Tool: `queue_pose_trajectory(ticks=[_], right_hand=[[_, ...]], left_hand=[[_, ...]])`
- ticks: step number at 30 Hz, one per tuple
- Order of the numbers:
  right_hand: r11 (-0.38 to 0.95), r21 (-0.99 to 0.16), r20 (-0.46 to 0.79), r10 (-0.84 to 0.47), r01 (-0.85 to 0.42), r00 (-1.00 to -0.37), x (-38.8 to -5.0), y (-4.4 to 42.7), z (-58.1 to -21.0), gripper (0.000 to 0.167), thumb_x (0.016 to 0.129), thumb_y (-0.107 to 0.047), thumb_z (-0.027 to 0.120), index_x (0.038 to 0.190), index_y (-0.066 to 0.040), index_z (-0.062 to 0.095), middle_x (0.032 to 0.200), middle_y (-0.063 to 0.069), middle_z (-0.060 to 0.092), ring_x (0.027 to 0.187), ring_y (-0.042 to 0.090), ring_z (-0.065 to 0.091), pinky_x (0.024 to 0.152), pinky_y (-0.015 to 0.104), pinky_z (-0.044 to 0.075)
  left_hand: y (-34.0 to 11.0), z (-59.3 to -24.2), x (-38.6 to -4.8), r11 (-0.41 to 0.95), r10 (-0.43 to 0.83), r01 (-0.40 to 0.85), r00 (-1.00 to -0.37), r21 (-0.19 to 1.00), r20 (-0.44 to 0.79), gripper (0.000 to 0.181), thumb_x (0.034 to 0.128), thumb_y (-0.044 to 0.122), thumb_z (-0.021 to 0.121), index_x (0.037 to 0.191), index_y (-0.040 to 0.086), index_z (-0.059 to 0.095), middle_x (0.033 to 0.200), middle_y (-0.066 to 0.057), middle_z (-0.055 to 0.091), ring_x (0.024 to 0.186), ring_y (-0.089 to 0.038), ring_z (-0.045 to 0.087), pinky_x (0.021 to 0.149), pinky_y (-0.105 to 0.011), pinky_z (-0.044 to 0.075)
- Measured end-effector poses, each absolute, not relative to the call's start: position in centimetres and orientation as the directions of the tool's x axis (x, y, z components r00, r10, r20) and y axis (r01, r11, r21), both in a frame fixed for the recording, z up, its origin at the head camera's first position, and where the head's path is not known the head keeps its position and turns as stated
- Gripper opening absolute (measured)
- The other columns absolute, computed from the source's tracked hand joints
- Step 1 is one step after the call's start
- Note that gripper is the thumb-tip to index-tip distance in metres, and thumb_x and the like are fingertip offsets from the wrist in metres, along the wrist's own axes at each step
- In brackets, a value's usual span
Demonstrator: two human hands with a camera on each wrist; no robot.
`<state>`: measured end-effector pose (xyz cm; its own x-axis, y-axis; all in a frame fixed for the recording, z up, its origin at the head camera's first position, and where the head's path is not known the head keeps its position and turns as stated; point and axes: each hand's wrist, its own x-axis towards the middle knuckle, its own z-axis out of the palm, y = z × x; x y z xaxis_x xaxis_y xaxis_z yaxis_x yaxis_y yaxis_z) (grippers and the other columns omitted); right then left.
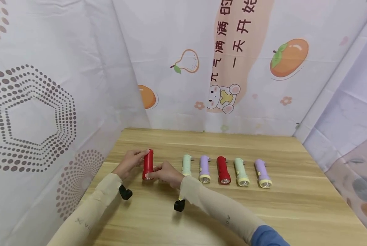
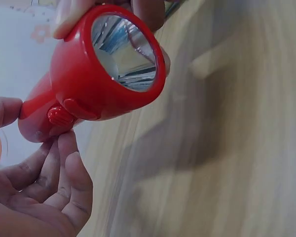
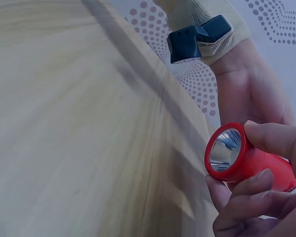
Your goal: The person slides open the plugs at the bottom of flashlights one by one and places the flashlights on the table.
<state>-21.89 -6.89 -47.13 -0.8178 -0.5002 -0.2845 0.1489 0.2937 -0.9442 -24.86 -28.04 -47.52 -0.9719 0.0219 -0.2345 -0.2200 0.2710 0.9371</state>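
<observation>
A red flashlight (image 1: 148, 163) is held between both hands at the left side of the table. My left hand (image 1: 129, 163) pinches its tail end between thumb and fingers. The right hand (image 1: 168, 173) grips the lamp end. In the left wrist view, the flashlight (image 2: 71, 69) shows its clear lens, silver reflector and a ribbed red switch, with the left hand's fingertips (image 2: 71, 163) just below that switch. From the right wrist, the right thumb and fingers sit around the rim of the lamp head (image 3: 241, 163). The lens faces toward the person.
Right of the hands, several flashlights lie in a row on the wooden table (image 1: 232, 212): mint (image 1: 186, 163), purple (image 1: 204, 165), red (image 1: 222, 167), mint (image 1: 240, 168), purple (image 1: 261, 168). Printed curtains (image 1: 171, 30) stand behind and beside the table. Each wrist carries a black camera (image 1: 179, 205).
</observation>
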Motion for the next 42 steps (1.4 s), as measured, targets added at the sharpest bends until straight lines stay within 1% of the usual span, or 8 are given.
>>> queue_pose_trajectory(ticks=[6,11,16,20,26,30,35,42], right_hand=[[0.340,-0.930,-0.304,-0.486,0.143,-0.819,-20.9,-5.8,-47.0,0.023,0.085,-0.029,0.086,0.095,-0.011,0.077,0.074,0.002,0.059,0.055,0.013,0.038,0.051,0.029,0.029],[0.298,-0.938,-0.311,-0.503,0.176,-0.807,-20.1,-4.7,-47.4,0.023,0.085,-0.027,0.086,0.096,-0.010,0.077,0.074,0.003,0.058,0.055,0.012,0.038,0.050,0.027,0.029],[0.271,-0.947,-0.295,-0.536,0.170,-0.791,-19.4,-3.3,-47.7,0.024,0.085,-0.026,0.086,0.101,-0.010,0.077,0.079,0.001,0.064,0.056,0.013,0.040,0.050,0.026,0.031],[0.268,-0.949,-0.290,-0.526,0.167,-0.799,-18.9,-2.2,-47.8,0.024,0.084,-0.025,0.087,0.101,-0.010,0.077,0.083,0.001,0.067,0.059,0.016,0.041,0.052,0.027,0.033],[0.292,-0.940,-0.307,-0.501,0.175,-0.809,-18.0,-0.6,-48.3,0.026,0.084,-0.026,0.087,0.103,-0.012,0.076,0.091,0.001,0.070,0.067,0.017,0.047,0.058,0.028,0.037],[0.282,-0.940,-0.316,-0.511,0.192,-0.799,-17.1,0.7,-49.0,0.028,0.085,-0.026,0.086,0.106,-0.012,0.075,0.091,0.002,0.070,0.065,0.015,0.046,0.055,0.027,0.036],[0.263,-0.948,-0.295,-0.530,0.177,-0.795,-16.6,1.7,-49.4,0.024,0.085,-0.025,0.087,0.102,-0.012,0.077,0.087,0.000,0.070,0.059,0.013,0.043,0.050,0.024,0.033],[0.254,-0.950,-0.294,-0.540,0.180,-0.789,-16.7,2.7,-49.2,0.028,0.084,-0.023,0.087,0.105,-0.010,0.075,0.090,0.002,0.071,0.062,0.013,0.044,0.051,0.024,0.034]], left_hand=[[-26.9,-47.5,-23.8,0.260,0.023,-0.220,-0.972,0.940,-0.234,0.066,0.0954,0.055,0.069,0.130,-0.001,0.063,0.114,-0.011,0.070,0.096,-0.024,0.066,0.088,-0.038,0.053],[-25.8,-47.8,-23.0,0.247,0.012,-0.226,-0.972,0.942,-0.236,0.066,0.0932,0.056,0.071,0.127,0.000,0.065,0.112,-0.010,0.071,0.096,-0.023,0.066,0.088,-0.037,0.054],[-24.7,-47.9,-22.1,0.236,0.030,-0.202,-0.976,0.951,-0.215,0.061,0.0934,0.054,0.072,0.123,0.001,0.066,0.113,-0.010,0.070,0.094,-0.024,0.067,0.087,-0.039,0.054],[-23.8,-47.8,-21.6,0.221,0.050,-0.170,-0.981,0.960,-0.186,0.057,0.0946,0.050,0.072,0.122,0.000,0.067,0.114,-0.011,0.069,0.091,-0.025,0.067,0.084,-0.039,0.055],[-22.5,-48.0,-20.9,0.226,0.060,-0.195,-0.975,0.954,-0.214,0.058,0.0920,0.051,0.074,0.123,0.003,0.067,0.112,-0.009,0.069,0.091,-0.023,0.065,0.083,-0.036,0.053],[-21.4,-48.7,-20.0,0.214,0.076,-0.204,-0.972,0.955,-0.224,0.052,0.0925,0.048,0.075,0.120,0.005,0.067,0.108,-0.007,0.068,0.089,-0.023,0.063,0.082,-0.035,0.050],[-20.2,-48.9,-19.3,0.173,0.093,-0.197,-0.972,0.965,-0.215,0.049,0.0929,0.043,0.076,0.120,0.004,0.066,0.108,-0.009,0.069,0.089,-0.023,0.062,0.082,-0.036,0.052],[-19.3,-48.7,-19.4,0.124,0.141,-0.164,-0.973,0.979,-0.181,0.043,0.0954,0.037,0.075,0.118,0.001,0.066,0.105,-0.010,0.069,0.087,-0.022,0.061,0.079,-0.034,0.053]])
